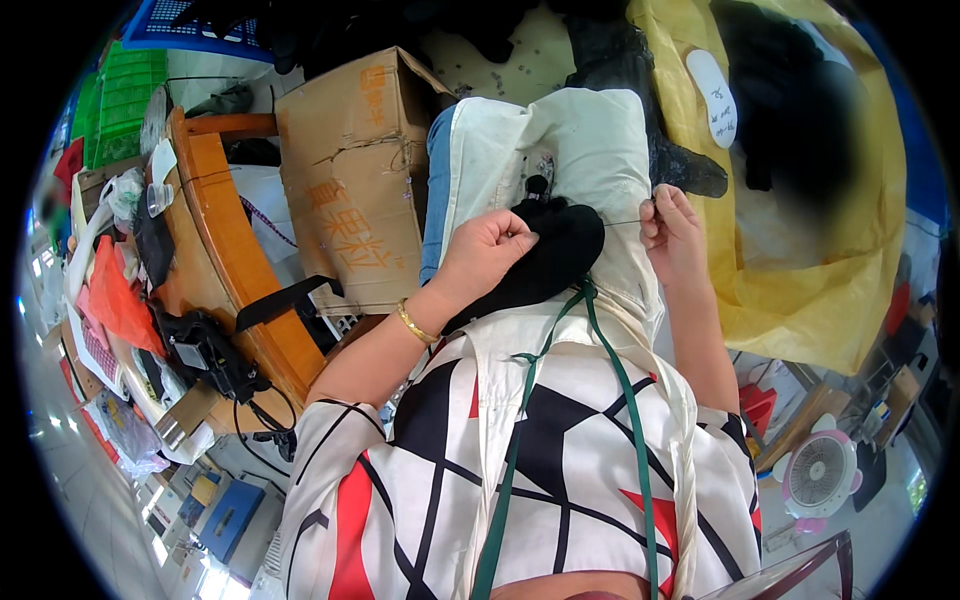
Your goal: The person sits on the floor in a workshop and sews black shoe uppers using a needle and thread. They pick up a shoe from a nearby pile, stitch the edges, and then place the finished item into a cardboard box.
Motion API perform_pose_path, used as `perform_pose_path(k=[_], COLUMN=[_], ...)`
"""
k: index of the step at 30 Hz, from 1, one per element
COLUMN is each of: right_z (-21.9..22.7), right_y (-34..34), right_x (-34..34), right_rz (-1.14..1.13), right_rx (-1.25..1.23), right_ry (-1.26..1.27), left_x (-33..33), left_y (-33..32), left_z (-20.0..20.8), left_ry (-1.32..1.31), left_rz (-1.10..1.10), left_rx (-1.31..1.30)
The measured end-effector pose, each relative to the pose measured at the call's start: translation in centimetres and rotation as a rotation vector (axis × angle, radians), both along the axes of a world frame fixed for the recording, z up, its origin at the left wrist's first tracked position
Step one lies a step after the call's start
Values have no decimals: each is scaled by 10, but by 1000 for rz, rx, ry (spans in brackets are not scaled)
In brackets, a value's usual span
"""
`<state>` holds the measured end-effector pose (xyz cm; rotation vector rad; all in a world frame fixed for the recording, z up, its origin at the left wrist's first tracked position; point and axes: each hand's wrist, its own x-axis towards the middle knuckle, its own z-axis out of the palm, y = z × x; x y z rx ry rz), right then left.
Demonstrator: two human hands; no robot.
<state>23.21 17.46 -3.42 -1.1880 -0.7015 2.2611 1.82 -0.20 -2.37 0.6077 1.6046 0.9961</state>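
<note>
My left hand is closed on a black fabric piece that rests on a cream cloth spread over my lap. My right hand pinches a thin thread pulled taut to the right of the black piece; a needle is too small to make out. A gold bangle circles my left wrist. A green lanyard hangs from my neck toward the black fabric. A black shoe-shaped item lies just beyond the cream cloth.
A cardboard box stands to my left beside a wooden table crowded with bags and a black device. A large yellow sack holds black items at the right. A small pink fan sits lower right. Green crates upper left.
</note>
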Motion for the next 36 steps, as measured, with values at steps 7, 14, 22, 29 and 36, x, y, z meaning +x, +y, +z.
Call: perform_pose_path(k=[7, 14, 22, 29, 36], right_z=[26, 38, 53, 37, -10], right_y=[-17, -49, -11, 2, 64], right_x=[-14, -42, -32, -3, 74], right_rz=[201, 687, 886, 259, -398], right_rx=[52, 356, 413, 284, -168], right_ry=[8, 97, -210, -253, 41], left_x=[3, -7, -4, -1, -9], left_y=[-2, 8, 9, 2, -1], left_z=[-10, 10, 8, -5, 0], left_ry=[-128, -593, -375, 60, 126], left_rz=[61, 175, 136, -44, -77], left_rx=[37, -157, -93, -34, -25])
